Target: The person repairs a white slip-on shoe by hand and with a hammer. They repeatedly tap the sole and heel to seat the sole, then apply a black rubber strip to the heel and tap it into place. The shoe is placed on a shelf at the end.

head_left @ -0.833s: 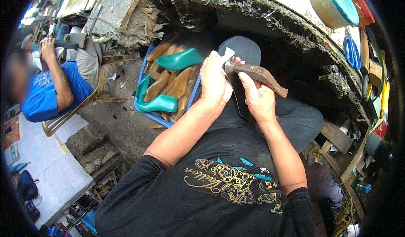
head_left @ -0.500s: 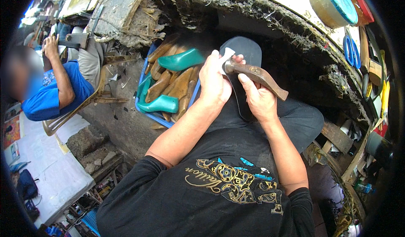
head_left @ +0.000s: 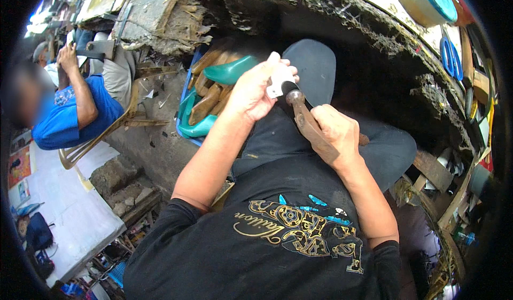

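My left hand (head_left: 262, 89) is closed around a small white piece (head_left: 278, 81) with a black part at its lower side, held above my lap. I cannot make out what kind of thing it is. My right hand (head_left: 337, 131) grips a hammer (head_left: 310, 127) with a worn brown metal head. Its round face meets or nearly meets the black part of the white piece; I cannot tell if they touch. The far end of the head slants down toward my right wrist. Most of the handle is hidden in my fist.
Left of my lap, a blue crate (head_left: 183, 99) holds wooden and green shoe lasts (head_left: 230, 70). A ragged-edged bench (head_left: 368, 9) curves in front, with a tub (head_left: 425, 3) and blue-handled scissors (head_left: 450, 58). A seated person in a blue shirt (head_left: 80, 107) works at far left.
My right hand has turned and closed into a fist around the hammer. The hammer's head swung to point more downward. My left hand shifted slightly left and turned the white piece.
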Demonstrator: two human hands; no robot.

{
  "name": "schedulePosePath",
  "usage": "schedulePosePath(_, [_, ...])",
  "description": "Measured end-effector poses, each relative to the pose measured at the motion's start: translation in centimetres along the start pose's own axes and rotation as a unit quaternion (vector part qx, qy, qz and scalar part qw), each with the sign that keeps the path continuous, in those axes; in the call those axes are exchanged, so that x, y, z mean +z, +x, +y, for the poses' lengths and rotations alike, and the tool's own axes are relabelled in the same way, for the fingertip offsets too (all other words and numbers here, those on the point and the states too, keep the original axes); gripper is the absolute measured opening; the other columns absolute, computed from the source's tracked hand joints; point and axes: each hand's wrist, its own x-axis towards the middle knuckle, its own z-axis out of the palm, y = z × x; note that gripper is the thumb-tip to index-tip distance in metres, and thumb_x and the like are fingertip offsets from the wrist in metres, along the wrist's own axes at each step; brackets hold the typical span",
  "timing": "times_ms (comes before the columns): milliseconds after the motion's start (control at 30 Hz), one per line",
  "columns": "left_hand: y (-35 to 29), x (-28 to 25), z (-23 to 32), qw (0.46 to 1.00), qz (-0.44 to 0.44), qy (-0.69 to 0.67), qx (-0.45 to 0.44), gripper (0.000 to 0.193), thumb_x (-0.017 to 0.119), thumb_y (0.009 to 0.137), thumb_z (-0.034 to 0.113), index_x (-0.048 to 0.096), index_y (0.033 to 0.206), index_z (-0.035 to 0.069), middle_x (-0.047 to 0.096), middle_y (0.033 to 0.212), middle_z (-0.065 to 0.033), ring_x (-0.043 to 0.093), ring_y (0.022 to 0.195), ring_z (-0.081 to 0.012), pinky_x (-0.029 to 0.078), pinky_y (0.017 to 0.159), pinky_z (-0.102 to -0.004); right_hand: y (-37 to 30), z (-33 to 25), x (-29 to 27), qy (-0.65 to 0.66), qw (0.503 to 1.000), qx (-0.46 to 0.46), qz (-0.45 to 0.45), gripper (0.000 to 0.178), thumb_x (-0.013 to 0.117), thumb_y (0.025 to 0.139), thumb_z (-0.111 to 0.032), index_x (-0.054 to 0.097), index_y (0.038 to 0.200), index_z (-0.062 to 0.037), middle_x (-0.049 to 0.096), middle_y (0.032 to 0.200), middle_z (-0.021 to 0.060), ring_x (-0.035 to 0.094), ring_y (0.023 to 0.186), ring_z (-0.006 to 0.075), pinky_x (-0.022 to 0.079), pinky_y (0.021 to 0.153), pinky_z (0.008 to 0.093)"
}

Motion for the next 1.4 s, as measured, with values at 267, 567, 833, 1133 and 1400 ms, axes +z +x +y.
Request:
schedulePosePath(267, [0.8,1.4,-2.3,0.989,0.059,0.116,0.066,0.025,0.064,0.104,0.031,0.063,0.101,0.006,0.069,0.091,-0.0101,0.070,0.082,-0.0208,0.060,0.076,-0.0359,0.0,0.2,1.3,-0.082,0.996,0.031,0.002,0.013,0.068,0.082,-0.014,0.055,0.086,-0.0126,0.059,0.077,0.0074,0.068,0.074,0.0278,0.055,0.062,0.0410])
schedulePosePath(567, [0.7,2.8,-2.0,0.987,0.012,0.148,0.065,0.022,0.065,0.103,0.027,0.062,0.100,0.005,0.067,0.089,-0.0090,0.069,0.081,-0.0208,0.059,0.076,-0.0372,1.5,2.4,-0.8,-0.146,0.980,-0.135,-0.003,0.014,0.067,0.081,-0.019,0.055,0.079,-0.0137,0.051,0.070,0.0045,0.063,0.064,0.0243,0.052,0.057,0.0382])
schedulePosePath(833, [-2.2,13.9,-4.9,0.992,-0.098,0.073,-0.035,0.025,0.069,0.101,0.027,0.063,0.098,0.003,0.069,0.086,-0.0126,0.071,0.080,-0.0225,0.058,0.075,-0.0351,-8.0,-1.0,-12.1,0.288,0.898,0.332,0.035,0.030,0.079,0.090,-0.025,0.073,0.114,-0.0081,0.063,0.074,0.0017,0.061,0.064,0.0137,0.050,0.058,0.0307])
schedulePosePath(1133, [-3.4,22.0,-12.8,0.967,-0.165,0.192,-0.010,0.026,0.061,0.105,0.026,0.059,0.094,0.002,0.070,0.085,-0.0125,0.071,0.077,-0.0188,0.058,0.071,-0.0328,-15.0,1.5,-13.3,0.626,0.653,0.372,0.208,0.040,0.069,0.100,-0.041,0.054,0.080,-0.0098,0.049,0.059,-0.0012,0.048,0.042,0.0100,0.045,0.038,0.0273])
schedulePosePath(1400, [-3.5,22.5,-15.7,0.933,-0.176,0.312,0.045,0.033,0.060,0.105,0.035,0.059,0.097,0.003,0.071,0.086,-0.0135,0.070,0.074,-0.0184,0.058,0.069,-0.0334,-17.6,2.4,-13.5,0.676,0.606,0.344,0.242,0.039,0.068,0.101,-0.041,0.055,0.083,-0.0095,0.050,0.060,-0.0010,0.048,0.041,0.0101,0.043,0.037,0.0273])
